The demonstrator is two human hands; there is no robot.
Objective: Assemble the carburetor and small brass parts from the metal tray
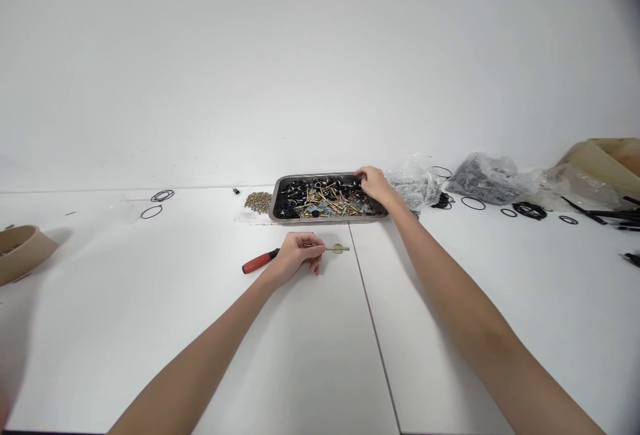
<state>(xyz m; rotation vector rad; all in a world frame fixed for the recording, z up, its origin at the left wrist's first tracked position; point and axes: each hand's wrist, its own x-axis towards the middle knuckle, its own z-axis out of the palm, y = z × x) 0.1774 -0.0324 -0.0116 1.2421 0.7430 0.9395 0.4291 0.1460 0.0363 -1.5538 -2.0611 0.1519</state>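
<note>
1 slender brass-coloured rod [330, 248] is pinched between the thumb and fingers of the left hand [301, 252], lying nearly level just above or on the white table [310, 355], its free end toward the table's dark seam [374, 328]. A rounded yellowish piece [339, 252] shows at the rod; whether it encircles the rod or sits behind it cannot be told. Just beside the left hand lies a red-handled tool [257, 263], its other end hidden by the hand.

The right hand [375, 183] reaches to the far right corner of a dark metal tray [330, 222], fingers bent down at its rim. Its fingertips are partly hidden, so whether this grip is spread or pinching cannot be told. Within the tray lies mixed hardware [330, 198]: brass-coloured rods, black parts and flat grey pieces.

Left of the tray, a heap of small brass-coloured parts [259, 202] rests on clear plastic. To its right are a clear plastic bag [413, 183], a bag of grey pieces [485, 178] and a black coil [530, 210].
</note>
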